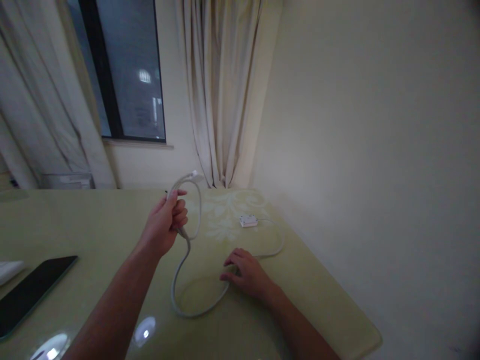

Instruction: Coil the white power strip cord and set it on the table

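My left hand is closed around gathered loops of a white extension cord, raised over the table. A white end that looks like the plug sticks out above the fingers. From this hand the cord hangs down and makes a wide curve on the tabletop. My right hand rests low over the table with curled fingers loosely round the cord; the palm hides part of it. Past this hand the cord bends back to a small white power strip, lying on the table.
The pale green table has a glossy top; its right edge runs close to the wall. A dark flat tablet-like slab lies at left, beside a white object. Curtains and a window are behind.
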`<move>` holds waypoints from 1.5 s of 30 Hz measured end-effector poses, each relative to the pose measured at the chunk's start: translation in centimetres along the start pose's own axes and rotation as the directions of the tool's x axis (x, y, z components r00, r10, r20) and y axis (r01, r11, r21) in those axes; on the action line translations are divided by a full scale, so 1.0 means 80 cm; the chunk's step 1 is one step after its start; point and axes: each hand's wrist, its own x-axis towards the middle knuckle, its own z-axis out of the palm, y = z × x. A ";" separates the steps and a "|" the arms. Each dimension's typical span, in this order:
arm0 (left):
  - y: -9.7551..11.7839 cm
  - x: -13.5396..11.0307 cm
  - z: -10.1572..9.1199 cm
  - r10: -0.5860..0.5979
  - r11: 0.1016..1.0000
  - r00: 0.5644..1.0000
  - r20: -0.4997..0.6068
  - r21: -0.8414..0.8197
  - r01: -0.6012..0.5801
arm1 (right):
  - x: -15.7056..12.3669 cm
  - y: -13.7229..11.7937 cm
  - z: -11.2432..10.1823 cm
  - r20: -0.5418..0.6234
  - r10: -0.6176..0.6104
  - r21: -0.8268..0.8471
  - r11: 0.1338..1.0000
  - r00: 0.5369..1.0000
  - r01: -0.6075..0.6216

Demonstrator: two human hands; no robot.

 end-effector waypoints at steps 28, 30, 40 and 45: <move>0.134 -0.054 -0.085 -0.077 0.986 0.996 -0.041 0.143 0.083 | 0.134 0.019 -0.048 0.203 0.220 0.733 0.611 0.954 -0.297; 0.130 -0.051 -0.076 -0.079 0.986 0.994 -0.068 0.140 0.088 | 0.137 0.009 -0.068 0.114 0.210 0.819 0.533 0.971 -0.212; 0.090 -0.055 -0.019 -0.205 0.945 0.977 0.058 0.273 0.182 | 0.152 -0.051 -0.099 -0.210 0.247 0.773 0.634 0.946 0.006; 0.068 -0.044 -0.013 -0.242 0.953 0.966 0.096 0.211 0.218 | 0.135 -0.078 -0.117 -0.307 0.108 0.752 0.637 0.946 0.171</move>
